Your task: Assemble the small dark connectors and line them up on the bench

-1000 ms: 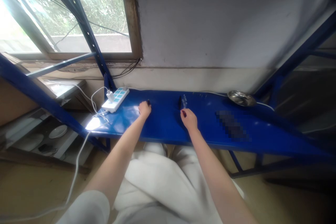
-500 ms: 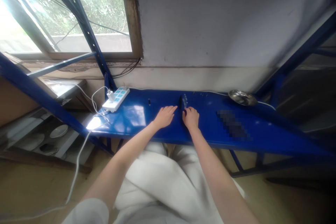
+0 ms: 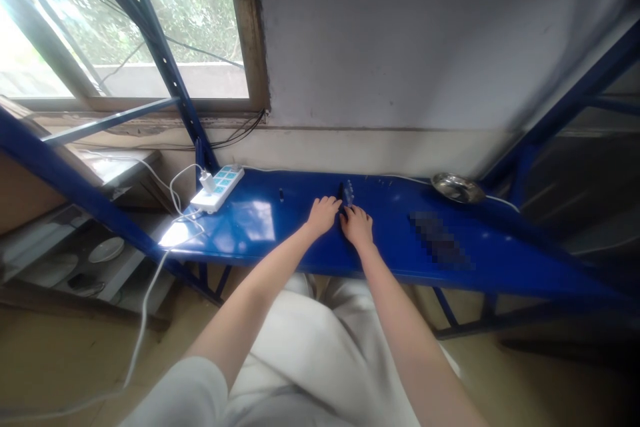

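Both my hands rest close together on a blue metal shelf (image 3: 300, 240) in front of me. My left hand (image 3: 323, 213) has its fingers curled, their tips reaching a small dark object with a pale blue part (image 3: 346, 194). My right hand (image 3: 357, 225) lies just right of it, fingers bent toward the same object. I cannot make out whether either hand grips it. A tiny dark piece (image 3: 281, 196) lies alone on the shelf to the left.
A white power strip (image 3: 219, 188) with a plugged charger and white cable sits at the shelf's left end. A shiny metal dish (image 3: 453, 187) stands at the back right. A blurred patch (image 3: 440, 247) lies right of my hands. Blue frame struts cross a window.
My left hand left the small dark piece on the left and moved right to the object in the middle. My right hand edged forward to meet it.
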Available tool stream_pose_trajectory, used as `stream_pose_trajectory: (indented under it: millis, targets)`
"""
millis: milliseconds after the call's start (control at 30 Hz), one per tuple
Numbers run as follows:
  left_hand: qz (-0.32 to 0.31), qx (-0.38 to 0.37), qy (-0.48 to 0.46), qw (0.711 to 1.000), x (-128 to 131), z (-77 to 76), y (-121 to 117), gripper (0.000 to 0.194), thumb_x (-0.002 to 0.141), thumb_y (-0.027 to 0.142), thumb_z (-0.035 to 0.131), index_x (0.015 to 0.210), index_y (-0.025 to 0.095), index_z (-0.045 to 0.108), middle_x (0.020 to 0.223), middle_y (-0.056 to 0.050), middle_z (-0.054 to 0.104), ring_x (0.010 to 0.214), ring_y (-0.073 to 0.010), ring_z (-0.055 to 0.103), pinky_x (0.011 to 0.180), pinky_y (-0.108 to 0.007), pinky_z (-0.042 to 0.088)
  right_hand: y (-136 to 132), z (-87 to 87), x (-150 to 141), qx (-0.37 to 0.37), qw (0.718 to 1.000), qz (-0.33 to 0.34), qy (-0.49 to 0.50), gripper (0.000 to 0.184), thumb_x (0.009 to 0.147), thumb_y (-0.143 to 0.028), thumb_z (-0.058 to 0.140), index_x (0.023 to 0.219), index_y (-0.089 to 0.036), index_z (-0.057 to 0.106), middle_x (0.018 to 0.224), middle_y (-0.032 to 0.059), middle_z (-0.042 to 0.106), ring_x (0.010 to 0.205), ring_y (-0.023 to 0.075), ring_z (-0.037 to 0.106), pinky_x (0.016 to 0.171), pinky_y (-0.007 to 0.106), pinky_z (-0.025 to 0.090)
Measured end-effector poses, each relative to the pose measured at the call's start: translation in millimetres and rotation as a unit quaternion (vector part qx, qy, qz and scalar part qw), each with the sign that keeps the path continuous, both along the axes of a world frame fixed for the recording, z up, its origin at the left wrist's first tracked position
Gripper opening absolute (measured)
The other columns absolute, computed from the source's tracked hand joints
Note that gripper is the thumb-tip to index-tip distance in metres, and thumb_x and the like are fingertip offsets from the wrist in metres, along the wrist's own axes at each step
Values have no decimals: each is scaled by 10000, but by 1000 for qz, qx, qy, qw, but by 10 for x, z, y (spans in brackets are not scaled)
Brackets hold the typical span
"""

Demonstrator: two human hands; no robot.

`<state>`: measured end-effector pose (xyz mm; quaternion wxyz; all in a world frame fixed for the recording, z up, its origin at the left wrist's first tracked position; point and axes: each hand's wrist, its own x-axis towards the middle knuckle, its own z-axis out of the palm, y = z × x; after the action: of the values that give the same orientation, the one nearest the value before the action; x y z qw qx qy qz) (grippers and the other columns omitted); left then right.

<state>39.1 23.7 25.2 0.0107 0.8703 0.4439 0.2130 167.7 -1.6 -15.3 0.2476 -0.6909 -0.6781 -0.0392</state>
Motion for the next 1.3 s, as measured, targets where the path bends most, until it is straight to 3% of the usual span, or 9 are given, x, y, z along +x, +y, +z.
stream_pose_trajectory:
  millis: [267,433,633,800,933,1300]
  targets:
    - [38,-9,-51,998,-11,93,11,204,860,151,385,925,162,579,972,-95,599,945,-217,515,849,-366,372,41,-35,5,-16,1000,-4,-2,432,899,-350,303,1228,-168,516,1281,156,493,1203,290,395,954,505,302]
    - [39,1,-161,986,-127,139,32,143,843,174,446,906,174,575,934,-62,607,876,-186,539,804,-332,408,69,-53,18,-22,1000,-2,2,456,900,-380,280,1239,-177,509,1284,153,487,1198,301,395,955,512,295]
    - [49,-21,-305,951,-212,195,19,73,787,174,537,853,168,568,877,-38,601,753,-132,545,724,-270,447,23,9,1,-19,1000,4,-2,442,904,-360,296,1235,-162,511,1272,147,503,1181,301,417,942,505,317]
    - [75,-57,-374,923,-269,253,-38,55,760,159,563,815,161,568,849,-30,608,699,-110,547,717,-263,454,-39,84,-35,55,994,96,-5,398,923,-286,269,1170,-172,560,1216,140,550,1114,255,484,863,440,396]
    - [90,-80,-390,913,-334,266,-83,53,748,161,580,800,158,571,825,-29,615,692,-111,546,706,-263,453,-49,110,-43,74,984,159,-5,391,926,-261,271,1158,-169,573,1208,125,559,1091,228,514,843,391,431]
    - [90,-64,-391,914,-433,233,-94,45,760,165,574,803,166,563,825,-30,614,691,-116,551,689,-265,459,-23,83,-48,116,970,212,9,390,928,-261,278,1093,-173,621,1170,107,588,1000,225,586,813,381,493]
